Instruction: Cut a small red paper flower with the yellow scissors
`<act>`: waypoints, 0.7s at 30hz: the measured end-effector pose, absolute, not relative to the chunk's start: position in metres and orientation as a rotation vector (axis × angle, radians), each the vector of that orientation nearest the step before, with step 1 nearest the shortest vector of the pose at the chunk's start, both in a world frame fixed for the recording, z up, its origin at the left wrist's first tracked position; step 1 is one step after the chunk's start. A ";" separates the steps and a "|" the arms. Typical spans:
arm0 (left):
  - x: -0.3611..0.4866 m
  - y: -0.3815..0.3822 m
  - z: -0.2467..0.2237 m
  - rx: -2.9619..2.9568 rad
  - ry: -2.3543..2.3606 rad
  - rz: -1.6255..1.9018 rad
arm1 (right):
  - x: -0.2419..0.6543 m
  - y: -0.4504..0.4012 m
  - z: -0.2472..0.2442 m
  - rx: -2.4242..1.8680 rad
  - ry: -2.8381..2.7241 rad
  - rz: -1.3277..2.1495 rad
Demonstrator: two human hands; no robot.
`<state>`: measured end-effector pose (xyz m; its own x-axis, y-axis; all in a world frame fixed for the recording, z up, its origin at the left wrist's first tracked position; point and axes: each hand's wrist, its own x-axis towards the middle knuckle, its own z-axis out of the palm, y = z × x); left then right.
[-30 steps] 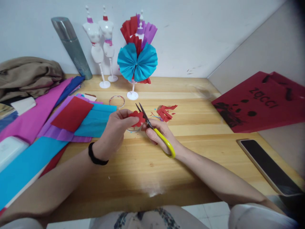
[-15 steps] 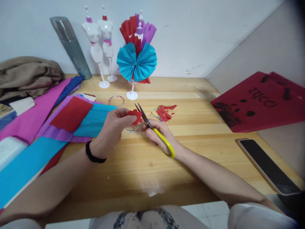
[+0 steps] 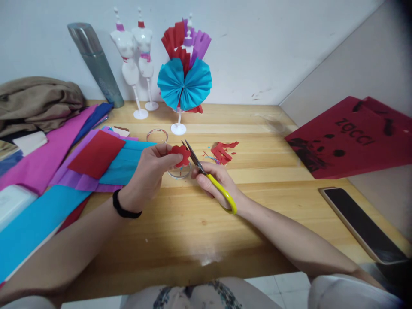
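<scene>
Between the thumb and fingers of my left hand (image 3: 157, 163) is a red paper flower (image 3: 183, 154) with scalloped edges. My right hand (image 3: 215, 178) grips scissors (image 3: 222, 191) with yellow handles; the slim blades point up and away, slightly parted, just right of the flower. Under the flower lies a clear ring, perhaps a tape roll (image 3: 180, 172), partly covered by my hands. Red paper scraps (image 3: 222, 152) rest on the table beyond my right hand.
Behind stand two white mannequins (image 3: 130, 71) and a third dressed in pleated paper (image 3: 185, 83). A bottle (image 3: 99, 64) leans at the back left. Coloured paper sheets (image 3: 96, 154) cover the left side. A red bag (image 3: 347, 141) and a phone (image 3: 362, 223) are at the right.
My left hand has shifted slightly left with the red paper flower, away from the scissor blades. More of the flower's outline shows. My right hand and the scissors have barely moved.
</scene>
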<state>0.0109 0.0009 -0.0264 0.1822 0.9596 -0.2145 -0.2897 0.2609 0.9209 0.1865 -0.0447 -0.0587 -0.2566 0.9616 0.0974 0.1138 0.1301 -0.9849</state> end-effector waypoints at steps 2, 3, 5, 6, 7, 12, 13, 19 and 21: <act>0.011 0.001 -0.026 0.881 0.988 1.063 | 0.187 -0.045 -0.058 -1.093 -1.542 1.237; 0.011 0.001 -0.025 0.885 0.990 1.066 | 0.186 -0.045 -0.058 -1.095 -1.539 1.236; 0.011 0.001 -0.026 0.897 0.993 1.076 | 0.186 -0.046 -0.057 -1.097 -1.532 1.235; 0.011 0.002 -0.026 0.906 0.994 1.085 | 0.186 -0.046 -0.057 -1.099 -1.530 1.232; 0.011 0.002 -0.027 0.916 0.995 1.094 | 0.186 -0.046 -0.057 -1.101 -1.529 1.230; 0.011 0.003 -0.028 0.946 0.987 1.122 | 0.185 -0.047 -0.058 -1.080 -1.512 1.234; 0.010 0.003 -0.028 0.940 0.984 1.118 | 0.185 -0.048 -0.059 -1.064 -1.504 1.246; 0.010 0.003 -0.025 0.810 0.935 1.063 | 0.183 -0.045 -0.075 -1.053 -1.282 1.337; 0.011 0.003 -0.025 0.770 0.912 1.038 | 0.183 -0.040 -0.079 -1.030 -1.171 1.218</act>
<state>0.0109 0.0032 -0.0251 0.2285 0.9400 -0.2534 -0.3730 0.3250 0.8690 0.1826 -0.0399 -0.0794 -0.0182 0.9952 0.0959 -0.1345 0.0926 -0.9866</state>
